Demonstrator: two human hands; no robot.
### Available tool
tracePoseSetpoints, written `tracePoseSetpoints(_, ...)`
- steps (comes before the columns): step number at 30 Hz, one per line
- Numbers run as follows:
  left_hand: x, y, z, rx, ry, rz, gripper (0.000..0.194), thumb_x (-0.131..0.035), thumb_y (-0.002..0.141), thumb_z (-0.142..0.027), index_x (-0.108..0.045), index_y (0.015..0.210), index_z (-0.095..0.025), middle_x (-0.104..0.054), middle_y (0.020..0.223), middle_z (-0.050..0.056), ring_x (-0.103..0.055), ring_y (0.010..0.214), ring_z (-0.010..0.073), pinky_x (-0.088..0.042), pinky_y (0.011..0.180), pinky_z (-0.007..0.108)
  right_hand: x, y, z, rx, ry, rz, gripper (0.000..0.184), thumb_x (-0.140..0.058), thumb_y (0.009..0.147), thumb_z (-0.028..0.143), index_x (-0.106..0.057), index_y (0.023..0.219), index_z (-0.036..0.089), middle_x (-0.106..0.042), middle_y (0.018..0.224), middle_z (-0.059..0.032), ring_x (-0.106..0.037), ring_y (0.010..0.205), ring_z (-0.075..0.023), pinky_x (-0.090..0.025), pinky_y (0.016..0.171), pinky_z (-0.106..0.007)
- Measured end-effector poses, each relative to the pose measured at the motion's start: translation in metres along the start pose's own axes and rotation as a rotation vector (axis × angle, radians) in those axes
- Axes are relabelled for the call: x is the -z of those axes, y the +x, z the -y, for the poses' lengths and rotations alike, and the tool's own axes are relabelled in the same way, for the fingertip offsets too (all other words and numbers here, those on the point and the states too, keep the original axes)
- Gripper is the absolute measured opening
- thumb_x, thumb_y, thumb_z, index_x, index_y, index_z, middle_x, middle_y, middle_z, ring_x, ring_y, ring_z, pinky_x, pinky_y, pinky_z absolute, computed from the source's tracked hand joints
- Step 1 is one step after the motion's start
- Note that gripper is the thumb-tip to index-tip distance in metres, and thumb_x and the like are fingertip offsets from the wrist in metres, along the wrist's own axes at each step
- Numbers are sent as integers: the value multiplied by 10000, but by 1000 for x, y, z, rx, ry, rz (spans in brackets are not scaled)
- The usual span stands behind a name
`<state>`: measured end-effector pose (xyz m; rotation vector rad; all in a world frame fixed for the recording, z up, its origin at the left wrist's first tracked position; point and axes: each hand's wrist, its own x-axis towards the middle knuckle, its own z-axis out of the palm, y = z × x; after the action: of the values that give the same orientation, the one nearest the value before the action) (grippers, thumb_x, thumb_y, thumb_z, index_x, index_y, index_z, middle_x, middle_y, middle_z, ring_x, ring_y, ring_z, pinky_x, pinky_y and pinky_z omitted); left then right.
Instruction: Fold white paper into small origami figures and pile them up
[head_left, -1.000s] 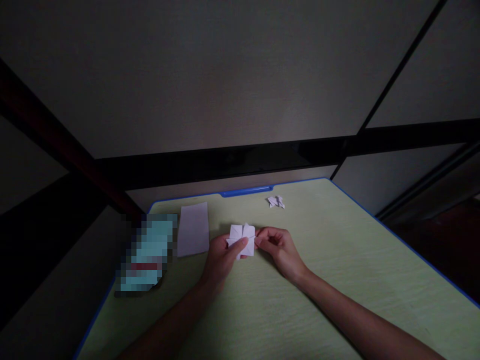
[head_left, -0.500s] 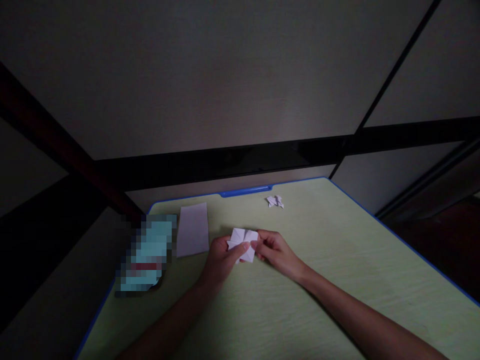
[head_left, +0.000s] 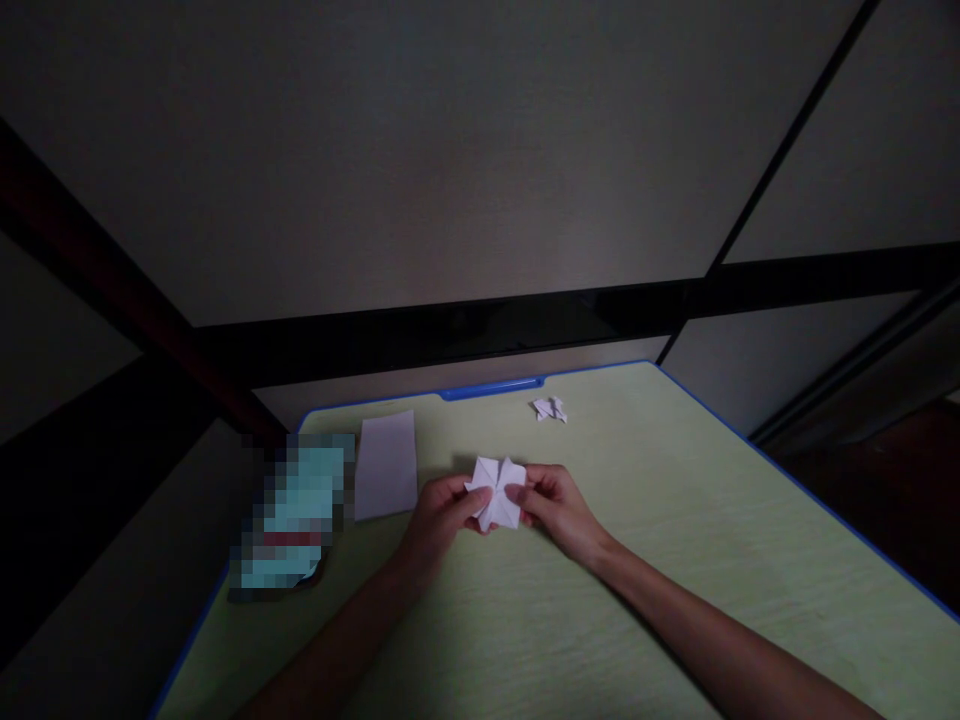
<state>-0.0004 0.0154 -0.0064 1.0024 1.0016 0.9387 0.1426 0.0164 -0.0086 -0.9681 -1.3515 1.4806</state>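
A small piece of folded white paper point(head_left: 499, 476), roughly square with pointed flaps and creases meeting near its middle, is held between both hands over the table. My left hand point(head_left: 439, 508) is closed on its left side, thumb on top and fingers beneath. On the right edge my right hand point(head_left: 559, 505) pinches it, thumb tip lying on the upper face close to the centre. The paper's underside and most fingertips are hidden.
A stack or sheet of white paper point(head_left: 386, 466) lies left of my hands. Farther left is a pixelated light-blue object point(head_left: 296, 520). A small folded paper figure point(head_left: 550, 409) sits near the far edge of the pale green, blue-edged table point(head_left: 675, 470). Cabinet panels point(head_left: 450, 180) rise behind.
My right thumb has moved from the paper's right edge onto its top face. The held paper has turned slightly and shifted a little right; its right-hand point is no longer pinched outward.
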Motion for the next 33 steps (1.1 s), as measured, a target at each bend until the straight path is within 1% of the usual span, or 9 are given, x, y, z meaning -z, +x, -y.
tracePoseSetpoints(3,-3,-3,-2,-28,26,-7,179,-604,572,-269,-619,610,-94,-574,473,11,-474,445,96,-360,450,199,0,0,1,-1,-11,45,260,-544,641,332,-474,493,130,-426,411,51,-312,354,-40,-211,369,-185)
tracePoseSetpoints(6,-6,-7,-5,-47,69,-27,161,-599,580,-258,-610,587,-97,-574,473,4,-475,447,92,-353,452,192,0,0,-1,6,64,63,261,-564,636,343,-484,513,127,-424,425,52,-315,370,-41,-206,374,-183)
tracePoseSetpoints(10,-7,-7,-6,-52,81,-18,158,-594,591,-259,-591,562,-103,-576,482,0,-475,448,89,-346,450,188,1,-2,-4,22,103,46,291,-588,627,347,-466,478,129,-400,407,56,-299,371,-40,-185,373,-188)
tracePoseSetpoints(14,-3,-4,-1,-43,57,-5,171,-591,604,-267,-586,562,-102,-555,460,-10,-471,435,83,-350,452,187,2,-2,-3,26,32,20,305,-603,619,350,-462,467,126,-383,380,63,-274,351,-34,-173,361,-186)
tracePoseSetpoints(18,3,1,7,-77,-8,12,187,-591,615,-279,-583,583,-95,-562,487,0,-470,440,84,-356,442,191,1,-1,1,19,17,18,296,-607,617,342,-461,480,124,-422,396,55,-316,356,-35,-211,371,-177)
tracePoseSetpoints(23,6,3,12,-86,-46,8,186,-577,641,-276,-594,634,-91,-579,531,12,-483,457,84,-371,449,191,1,2,-4,32,121,1,257,-595,641,309,-469,514,126,-470,436,47,-370,383,-40,-261,397,-170)
tracePoseSetpoints(28,2,-1,3,-78,-16,-22,185,-598,607,-264,-592,690,-99,-581,545,3,-510,495,102,-398,493,207,3,1,-6,42,145,-10,248,-586,645,273,-437,504,135,-461,432,51,-358,384,-39,-249,398,-169)
tracePoseSetpoints(30,0,-3,-3,-114,23,-53,238,-632,556,-241,-590,748,-108,-596,604,5,-517,530,104,-390,495,196,3,0,-5,34,98,26,268,-589,629,274,-410,481,140,-426,416,58,-338,380,-38,-231,389,-170)
tracePoseSetpoints(33,-3,-4,-9,-122,104,-102,203,-650,516,-221,-593,674,-107,-579,585,-3,-493,509,89,-357,459,174,0,-2,-2,21,45,101,283,-593,610,279,-383,472,148,-369,423,70,-312,391,-38,-213,386,-172)
